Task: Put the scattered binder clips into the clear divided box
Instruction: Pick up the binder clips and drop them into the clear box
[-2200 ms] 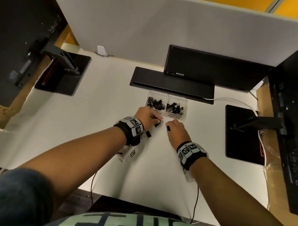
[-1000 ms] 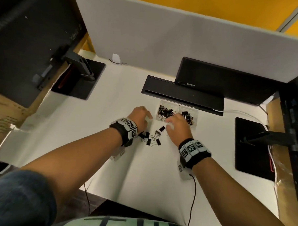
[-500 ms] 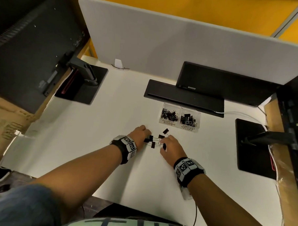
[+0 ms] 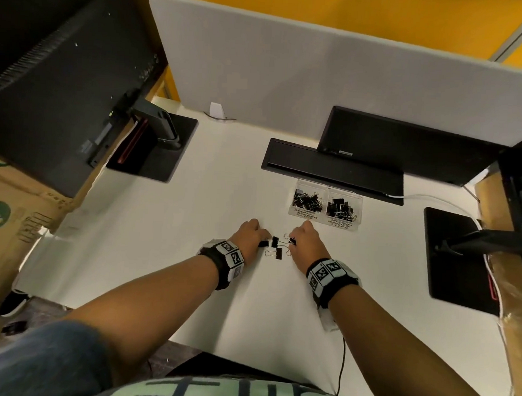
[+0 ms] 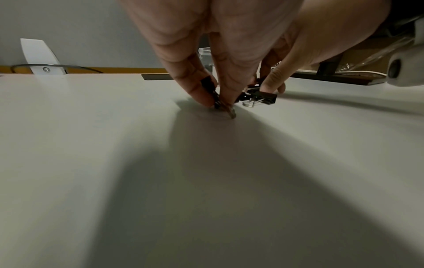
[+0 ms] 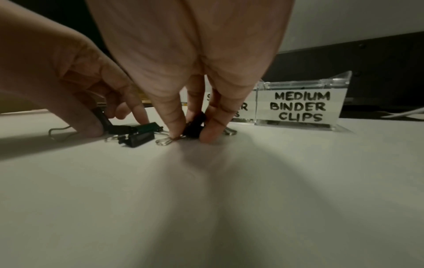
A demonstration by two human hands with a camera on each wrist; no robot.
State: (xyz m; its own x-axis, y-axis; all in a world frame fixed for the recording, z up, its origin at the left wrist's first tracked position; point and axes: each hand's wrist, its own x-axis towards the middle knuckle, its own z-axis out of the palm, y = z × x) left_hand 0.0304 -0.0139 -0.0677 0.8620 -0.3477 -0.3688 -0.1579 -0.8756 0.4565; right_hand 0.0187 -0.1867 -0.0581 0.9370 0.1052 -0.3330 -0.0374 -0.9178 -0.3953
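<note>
Several black binder clips [image 4: 276, 246] lie on the white desk between my hands. My left hand [image 4: 253, 236] pinches one black clip [image 5: 214, 98] against the desk with thumb and fingertip. My right hand [image 4: 304, 241] pinches another black clip [image 6: 195, 125] between thumb and fingers, its wire handle flat on the desk. Two loose clips [image 6: 137, 134] lie between the hands. The clear divided box [image 4: 326, 205] stands just beyond, holding many clips; its right half reads MEDIUM BINDER CLIPS [image 6: 298, 107], its left half SMALL.
A black bar [image 4: 330, 168] and a dark monitor [image 4: 405, 144] lie behind the box. Monitor bases stand at the left [image 4: 154, 145] and right [image 4: 457, 254]. A grey partition [image 4: 319, 65] closes the back. A cardboard box [image 4: 10, 217] sits left of the desk.
Both hands came back from the box to the loose clips. Since half a second ago they have closed in, and each now pinches a clip on the desk.
</note>
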